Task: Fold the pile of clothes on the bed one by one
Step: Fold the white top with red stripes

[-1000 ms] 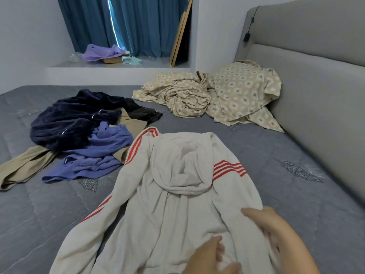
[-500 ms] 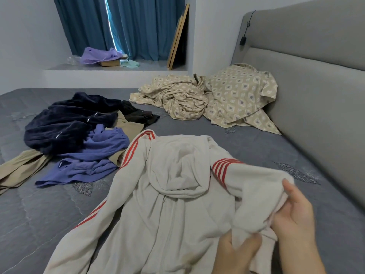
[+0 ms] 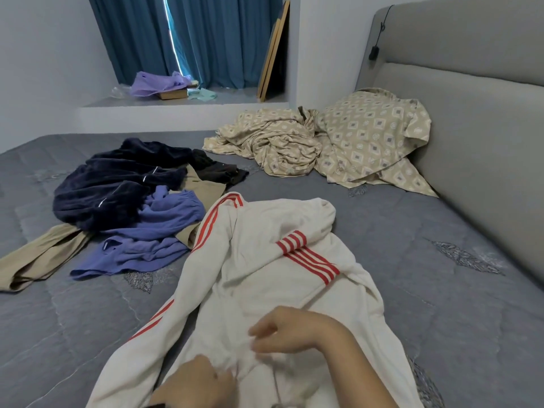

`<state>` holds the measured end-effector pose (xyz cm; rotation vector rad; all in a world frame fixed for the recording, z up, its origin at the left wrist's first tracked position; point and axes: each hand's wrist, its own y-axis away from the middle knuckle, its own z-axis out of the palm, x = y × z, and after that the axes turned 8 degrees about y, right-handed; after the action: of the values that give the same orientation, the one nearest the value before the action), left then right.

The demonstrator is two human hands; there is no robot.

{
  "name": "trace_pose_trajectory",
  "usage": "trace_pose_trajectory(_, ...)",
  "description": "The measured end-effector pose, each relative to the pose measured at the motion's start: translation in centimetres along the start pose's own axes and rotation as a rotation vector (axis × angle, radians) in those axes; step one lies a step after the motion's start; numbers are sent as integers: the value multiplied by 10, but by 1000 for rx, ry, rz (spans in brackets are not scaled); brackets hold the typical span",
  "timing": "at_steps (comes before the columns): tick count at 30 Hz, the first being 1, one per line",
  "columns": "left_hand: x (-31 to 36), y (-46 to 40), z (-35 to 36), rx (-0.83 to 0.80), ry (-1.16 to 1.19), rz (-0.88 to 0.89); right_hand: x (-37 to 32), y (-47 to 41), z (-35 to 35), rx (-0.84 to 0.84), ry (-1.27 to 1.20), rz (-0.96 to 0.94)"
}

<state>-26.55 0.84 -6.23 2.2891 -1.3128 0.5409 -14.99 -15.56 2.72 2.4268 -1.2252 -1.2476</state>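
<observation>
You have one white hoodie with red stripes (image 3: pixel 265 278) spread on the grey quilted bed (image 3: pixel 441 290) right in front of you. To its left lies a pile of four garments: a dark navy fleece jacket (image 3: pixel 117 187), a purple garment (image 3: pixel 159 231), khaki trousers (image 3: pixel 38 263) and a black piece (image 3: pixel 217 169). One crumpled patterned beige sheet (image 3: pixel 273 145) and one matching pillow (image 3: pixel 374 136) sit by the grey headboard (image 3: pixel 485 128).

Your left hand (image 3: pixel 197 384) pinches the hoodie's fabric near its lower middle. Your right hand (image 3: pixel 288 331) rests on the cloth with fingers loosely curled; whether it has hold of any fabric cannot be told.

Half a second ago your right hand held the right sleeve lifted off the bed; now that sleeve lies folded across the hoodie's body, its striped cuff near the centre.

Beyond the bed, teal curtains (image 3: pixel 206 39) hang over a ledge (image 3: pixel 182 103) holding a lilac cloth (image 3: pixel 156 83), and two wooden boards (image 3: pixel 273 54) lean against the wall.
</observation>
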Motion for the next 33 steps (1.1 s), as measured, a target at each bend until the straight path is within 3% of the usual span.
trace_pose_trajectory(1,12,2,-13,104,14,-34,7,-4,2,47,50,49)
trace_pose_trajectory(2,24,5,-25,196,16,-20,17,-11,3,210,86,100)
trace_pose_trajectory(4,48,19,-23,385,-42,134,38,-18,1,466,136,167)
trace_pose_trajectory(5,54,23,-17,368,8,151,46,-18,-2,519,169,228)
trace_pose_trajectory(7,52,32,14,174,11,289,59,-20,-1,554,154,348)
trace_pose_trajectory(10,39,22,35,291,-233,444,71,-30,11,555,-30,478)
trace_pose_trajectory(11,37,22,33,152,-264,438,74,-37,13,573,-31,515)
trace_pose_trajectory(13,39,25,7,-204,-99,387,81,-49,11,615,11,539)
trace_pose_trajectory(14,42,27,-9,-264,-37,310,80,-52,6,632,14,536)
trace_pose_trajectory(16,42,14,-30,-227,180,270,85,-58,-4,693,-71,507)
trace_pose_trajectory(18,31,5,-57,-261,504,320,90,-62,-15,781,-314,438)
trace_pose_trajectory(20,21,1,-78,-180,704,314,99,-63,-23,887,-599,362)
trace_pose_trajectory(22,5,-4,-89,-133,946,174,108,-59,-30,972,-751,347)
trace_pose_trajectory(24,-6,-6,-100,-191,1155,-57,115,-51,-42,1089,-734,372)
trace_pose_trajectory(25,-10,-7,-104,-198,1141,-106,118,-46,-48,1152,-677,391)
trace_pose_trajectory(27,-24,-12,-100,-146,899,-85,120,-37,-57,1219,-535,411)
trace_pose_trajectory(29,-38,-16,-88,-41,466,-15,123,-30,-55,1101,-378,465)
trace_pose_trajectory(31,-46,-14,-74,30,141,48,130,-29,-47,852,-103,695)
trace_pose_trajectory(33,-45,-13,-56,124,-59,162,126,-27,-46,862,155,920)
